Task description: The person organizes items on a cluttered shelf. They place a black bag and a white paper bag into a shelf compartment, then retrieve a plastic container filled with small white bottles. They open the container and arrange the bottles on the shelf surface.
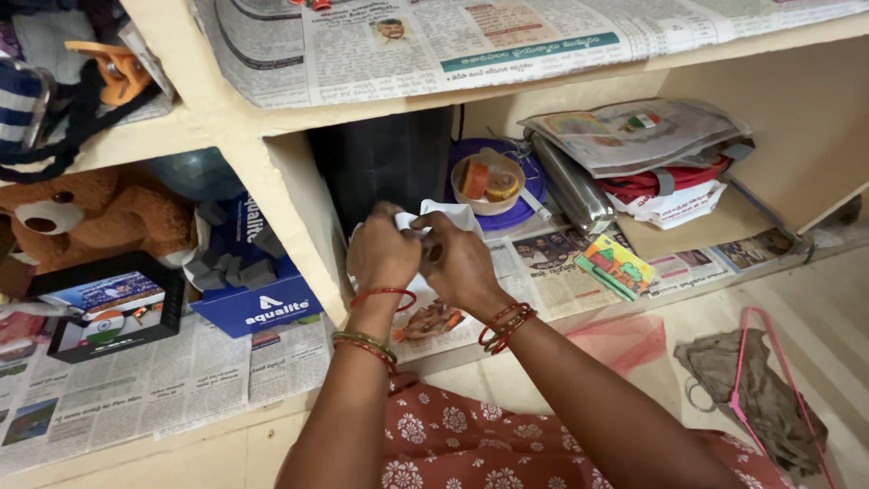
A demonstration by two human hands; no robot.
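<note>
Inside the lower compartment of the cream wooden shelf unit [272,172], both hands are working at a small white crumpled plastic bag [445,215]; the left hand [384,254] is clenching its near edge, and the right hand [460,263] is pinching the same bag from the other side, so the two are touching over it; red and green bangles are circling both wrists. The bag is sitting on the newspaper lining [552,272], just in front of a black boxy container [380,163]; whether its mouth is being tied or pulled apart I cannot tell, so the handling looks to be mid-way, with the bag not yet set down free of the hands. Behind the bag, a beige round bowl [487,181] with orange pieces is resting on a purple round lid [529,195]; beside that lid a steel bottle [570,190] is lying on its side. Left of the unit's upright, a brown teddy bear [100,213] is lying near a blue cardboard box [258,303].
</note>
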